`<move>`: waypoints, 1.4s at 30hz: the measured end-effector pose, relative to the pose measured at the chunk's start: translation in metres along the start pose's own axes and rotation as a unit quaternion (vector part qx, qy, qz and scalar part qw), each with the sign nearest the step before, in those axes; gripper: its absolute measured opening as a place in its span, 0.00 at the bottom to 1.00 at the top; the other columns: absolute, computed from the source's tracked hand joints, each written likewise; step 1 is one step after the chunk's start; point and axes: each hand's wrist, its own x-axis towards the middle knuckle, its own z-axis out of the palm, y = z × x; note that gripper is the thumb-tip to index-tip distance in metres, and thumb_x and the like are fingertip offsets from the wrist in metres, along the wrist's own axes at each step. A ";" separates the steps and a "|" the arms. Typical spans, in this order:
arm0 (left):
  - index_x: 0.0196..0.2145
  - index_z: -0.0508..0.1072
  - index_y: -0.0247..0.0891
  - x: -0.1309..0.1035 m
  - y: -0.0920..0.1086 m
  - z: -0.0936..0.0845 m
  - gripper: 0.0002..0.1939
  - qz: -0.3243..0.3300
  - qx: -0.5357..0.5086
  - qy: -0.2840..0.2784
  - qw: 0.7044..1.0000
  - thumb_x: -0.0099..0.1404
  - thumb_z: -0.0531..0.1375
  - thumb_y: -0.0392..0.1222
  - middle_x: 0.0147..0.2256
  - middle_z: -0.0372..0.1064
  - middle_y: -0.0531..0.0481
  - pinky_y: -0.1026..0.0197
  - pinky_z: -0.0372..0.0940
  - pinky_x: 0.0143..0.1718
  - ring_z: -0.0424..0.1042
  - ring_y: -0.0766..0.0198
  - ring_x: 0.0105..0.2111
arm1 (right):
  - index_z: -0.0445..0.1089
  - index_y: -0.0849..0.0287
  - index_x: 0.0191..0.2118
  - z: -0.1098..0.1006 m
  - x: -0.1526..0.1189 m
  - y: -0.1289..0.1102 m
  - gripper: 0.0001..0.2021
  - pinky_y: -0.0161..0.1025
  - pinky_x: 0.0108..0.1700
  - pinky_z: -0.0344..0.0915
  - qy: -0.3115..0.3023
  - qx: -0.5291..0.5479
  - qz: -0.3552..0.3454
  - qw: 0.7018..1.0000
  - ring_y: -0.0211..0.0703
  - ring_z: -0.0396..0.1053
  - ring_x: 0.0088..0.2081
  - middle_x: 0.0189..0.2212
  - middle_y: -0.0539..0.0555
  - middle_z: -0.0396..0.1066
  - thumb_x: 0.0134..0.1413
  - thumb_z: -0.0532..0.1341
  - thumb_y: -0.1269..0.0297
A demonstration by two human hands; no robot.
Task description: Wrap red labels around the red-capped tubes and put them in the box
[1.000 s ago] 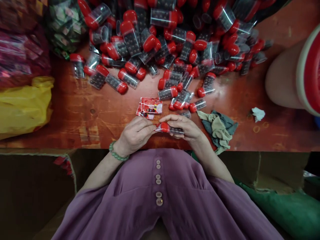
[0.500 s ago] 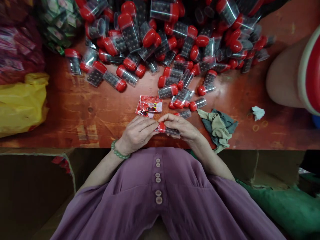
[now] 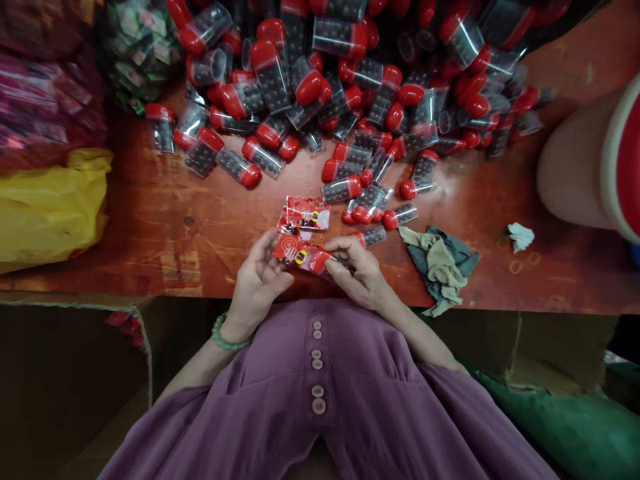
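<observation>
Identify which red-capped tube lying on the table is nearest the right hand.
The tube just beyond the right hand, left of the crumpled cloth; every other loose tube lies farther from that hand.

Light glares off a worn red-brown table (image 3: pixel 150 220); shadowed cardboard (image 3: pixel 555 347) shows below its edge, left and right.

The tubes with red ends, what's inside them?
Dark balls show through the clear sides of many tubes. The red ends hide whatever is inside there, and the right hand covers most of the tube it holds.
</observation>
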 end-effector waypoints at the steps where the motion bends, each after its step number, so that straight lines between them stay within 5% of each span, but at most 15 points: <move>1: 0.54 0.73 0.43 -0.003 0.003 0.004 0.32 -0.073 -0.089 -0.012 0.993 0.55 0.70 0.59 0.52 0.74 0.42 0.51 0.70 0.53 0.75 0.54 0.49 | 0.62 0.55 0.48 0.001 0.000 0.000 0.07 0.31 0.26 0.57 0.007 -0.042 -0.033 0.999 0.31 0.58 0.23 0.26 0.43 0.61 0.65 0.55 0.68; 4: 0.37 0.80 0.37 -0.003 0.012 0.016 0.19 -0.193 -0.237 -0.026 0.952 0.53 0.72 0.54 0.36 0.78 0.47 0.59 0.74 0.43 0.77 0.63 0.36 | 0.62 0.55 0.50 0.004 0.003 0.005 0.11 0.32 0.29 0.63 0.022 -0.140 -0.105 0.984 0.32 0.64 0.26 0.31 0.46 0.67 0.64 0.56 0.70; 10: 0.32 0.79 0.37 0.011 0.017 0.034 0.14 -0.189 -0.277 0.072 0.939 0.48 0.76 0.42 0.31 0.78 0.51 0.63 0.71 0.40 0.76 0.66 0.32 | 0.59 0.53 0.53 0.017 0.010 0.012 0.16 0.34 0.31 0.70 0.079 -0.216 -0.180 0.956 0.37 0.73 0.31 0.38 0.51 0.72 0.62 0.59 0.68; 17: 0.35 0.80 0.37 0.019 0.009 0.027 0.15 -0.127 -0.210 0.017 0.969 0.50 0.74 0.44 0.36 0.79 0.48 0.57 0.71 0.47 0.77 0.60 0.37 | 0.56 0.53 0.55 0.016 0.011 0.013 0.18 0.31 0.26 0.66 0.029 -0.132 -0.119 0.984 0.33 0.70 0.26 0.31 0.47 0.70 0.62 0.60 0.67; 26: 0.36 0.80 0.39 0.024 0.008 0.028 0.14 -0.110 -0.228 0.002 0.967 0.52 0.73 0.45 0.36 0.79 0.48 0.53 0.70 0.52 0.78 0.55 0.42 | 0.59 0.53 0.51 0.018 0.016 0.017 0.15 0.30 0.27 0.63 0.009 -0.064 -0.072 0.995 0.31 0.67 0.26 0.31 0.46 0.70 0.61 0.61 0.66; 37: 0.31 0.79 0.38 0.024 0.009 0.027 0.15 -0.168 -0.240 0.026 0.956 0.49 0.75 0.47 0.30 0.78 0.50 0.58 0.72 0.41 0.77 0.61 0.33 | 0.66 0.56 0.49 0.011 0.018 0.005 0.13 0.29 0.25 0.60 -0.001 -0.013 -0.008 1.000 0.30 0.61 0.22 0.25 0.43 0.67 0.59 0.63 0.65; 42: 0.31 0.79 0.39 0.025 0.005 0.028 0.14 -0.155 -0.243 0.082 0.954 0.52 0.73 0.48 0.29 0.77 0.51 0.57 0.72 0.43 0.77 0.60 0.35 | 0.65 0.56 0.48 0.016 0.017 0.005 0.13 0.30 0.25 0.60 0.053 -0.044 -0.021 0.997 0.29 0.58 0.21 0.24 0.42 0.65 0.58 0.62 0.68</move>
